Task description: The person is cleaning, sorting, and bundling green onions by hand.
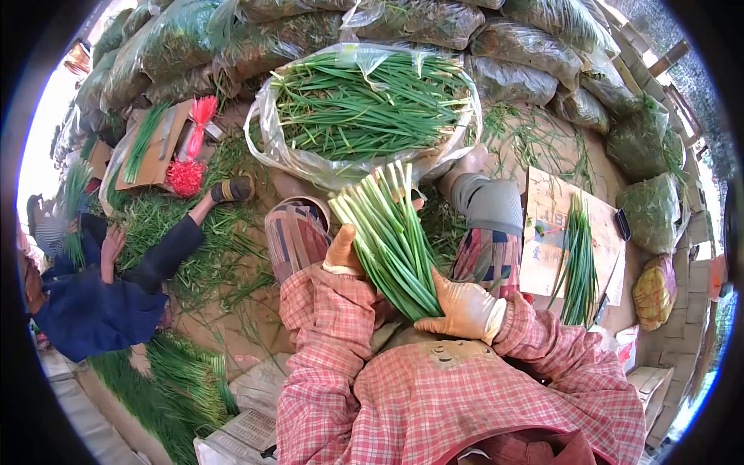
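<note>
A thick bunch of green onions lies slantwise across my lap, its pale stem ends pointing away from me and its green leaves toward me. My left hand, in a light glove, grips the stem part from the left; the thumb shows, and most fingers are hidden behind the bunch. Lower down, my gloved right hand is closed round the leafy end from the right. Beyond the bunch stands a clear plastic bag holding many loose green onions.
At right, a smaller bunch lies on a cardboard sheet beside a knife. Red ties lie left, near a co-worker in dark blue. Filled bags are stacked behind. Leaf scraps cover the floor.
</note>
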Tool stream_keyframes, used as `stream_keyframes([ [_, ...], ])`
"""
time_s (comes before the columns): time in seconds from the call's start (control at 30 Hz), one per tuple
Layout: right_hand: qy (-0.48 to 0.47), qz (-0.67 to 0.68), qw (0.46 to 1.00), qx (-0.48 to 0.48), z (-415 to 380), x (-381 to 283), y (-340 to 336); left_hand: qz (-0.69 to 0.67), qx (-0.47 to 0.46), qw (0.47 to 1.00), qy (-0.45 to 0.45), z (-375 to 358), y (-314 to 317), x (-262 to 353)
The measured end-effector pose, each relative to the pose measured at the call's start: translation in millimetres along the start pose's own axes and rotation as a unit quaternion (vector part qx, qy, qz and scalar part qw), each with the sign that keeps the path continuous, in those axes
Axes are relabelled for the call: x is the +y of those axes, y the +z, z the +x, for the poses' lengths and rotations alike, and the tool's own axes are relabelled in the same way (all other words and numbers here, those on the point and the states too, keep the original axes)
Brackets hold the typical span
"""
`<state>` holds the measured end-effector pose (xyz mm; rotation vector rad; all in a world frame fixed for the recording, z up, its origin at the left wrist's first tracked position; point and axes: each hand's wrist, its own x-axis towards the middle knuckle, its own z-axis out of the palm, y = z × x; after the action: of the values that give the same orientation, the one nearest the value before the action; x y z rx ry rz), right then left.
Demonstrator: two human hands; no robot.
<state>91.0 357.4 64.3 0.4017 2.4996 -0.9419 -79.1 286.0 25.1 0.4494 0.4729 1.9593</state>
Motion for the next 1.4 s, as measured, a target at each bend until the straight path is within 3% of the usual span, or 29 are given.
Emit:
stream_keyframes([
  [0.13, 0.001, -0.034, 0.999, -0.030, 11, -6, -3, -0.037, -0.063, 0.997, -0.026, 11, -14, 4],
  [0.3, 0.026, -0.002, 0.996, -0.082, 12, -9, -17, -0.065, -0.042, 0.996, -0.037, 13, -28, 10],
  [0.4, 0.020, -0.119, 0.976, -0.180, -2, 1, -55, -0.080, -0.061, 0.995, -0.006, 14, -36, 10],
  [0.47, 0.040, -0.116, 0.988, -0.099, -6, 10, -94, -0.081, -0.046, 0.995, -0.031, 14, -24, 21],
  [0.53, 0.076, 0.085, 0.983, 0.141, -2, -1, -122, -0.115, -0.058, 0.990, -0.051, 14, -28, 20],
  [0.6, -0.117, 0.114, 0.935, 0.316, 25, -28, -136, -0.160, -0.081, 0.981, -0.068, 18, -28, 19],
  [0.67, -0.298, -0.019, 0.890, 0.343, 61, -50, -142, -0.164, -0.041, 0.985, -0.043, 14, -16, 19],
  [0.73, -0.341, -0.113, 0.883, 0.302, 90, -59, -133, -0.183, 0.030, 0.983, 0.004, 9, 3, 23],
  [0.77, -0.378, -0.121, 0.869, 0.296, 107, -51, -128, -0.147, 0.023, 0.989, 0.004, 10, -10, 21],
  [0.8, -0.377, -0.055, 0.889, 0.254, 116, -46, -128, -0.149, -0.045, 0.988, -0.009, 9, -42, 14],
  [0.87, -0.368, 0.077, 0.912, 0.161, 127, -35, -127, -0.133, -0.096, 0.985, -0.049, 4, -55, 15],
  [0.9, -0.363, 0.120, 0.908, 0.171, 129, -28, -123, -0.160, -0.089, 0.983, -0.022, 5, -39, 18],
  [1.03, -0.336, 0.197, 0.911, 0.136, 128, -18, -124, -0.226, -0.068, 0.970, -0.066, 0, -51, 16],
  [1.33, -0.244, 0.145, 0.959, 0.010, 126, -31, -158, -0.193, 0.009, 0.977, -0.093, 2, -52, 17],
  [1.4, -0.316, 0.099, 0.942, 0.059, 133, -24, -155, -0.199, 0.010, 0.977, -0.074, 3, -50, 16],
])
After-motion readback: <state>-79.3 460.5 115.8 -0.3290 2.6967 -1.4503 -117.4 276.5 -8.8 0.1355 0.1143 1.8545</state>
